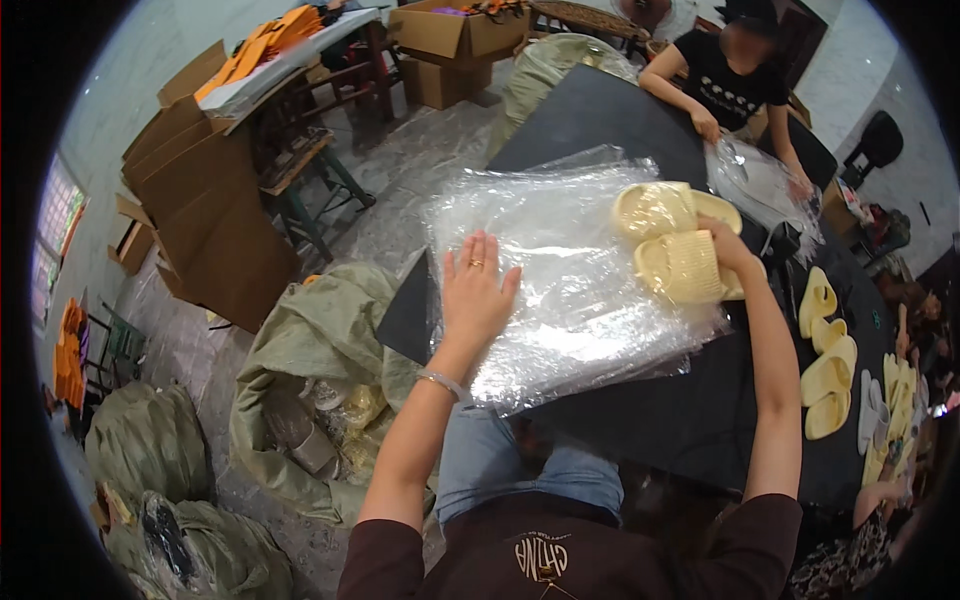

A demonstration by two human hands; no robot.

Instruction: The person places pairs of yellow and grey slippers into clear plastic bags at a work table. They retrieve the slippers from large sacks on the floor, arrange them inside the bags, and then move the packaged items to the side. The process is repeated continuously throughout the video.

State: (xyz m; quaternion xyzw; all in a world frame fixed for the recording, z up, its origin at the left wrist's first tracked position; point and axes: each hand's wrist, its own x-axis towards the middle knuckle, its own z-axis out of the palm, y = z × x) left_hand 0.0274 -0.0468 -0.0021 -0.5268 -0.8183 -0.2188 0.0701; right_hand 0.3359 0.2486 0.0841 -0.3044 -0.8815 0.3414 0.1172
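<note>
a: so, where is the left hand [478, 290]?

b: it lies flat on the stack of clear plastic bags [570, 270], fingers spread and released, palm down, gripping nothing. there's a ring on one finger and a thin bracelet at the wrist.

a: and the right hand [728, 250]?

b: at about two o'clock from the left one, at the far right edge of the bags. its fingers curl over the pair of pale yellow slippers [675, 240], grasping the nearer one. how tightly, i can't tell.

a: where do the slippers sit?

b: on the bag stack, toward its one o'clock corner. one lies just beyond the other, touching.

a: what's under the bags?

b: a black table [690, 420]; the stack covers its near left part and hangs a little over the edge.

a: anything else on it?

b: more yellow slippers [828, 370] in a loose row at three o'clock, well apart from the hands.

a: someone else there?

b: yes, a person in a black shirt [728, 85] at the far end, twelve to one o'clock, with both hands on another clear bag [755, 180].

a: and the floor?

b: green woven sacks [310, 370] at nine o'clock beside the table, flattened cardboard boxes [200, 200] at ten, and an open carton [455, 45] at eleven.
</note>
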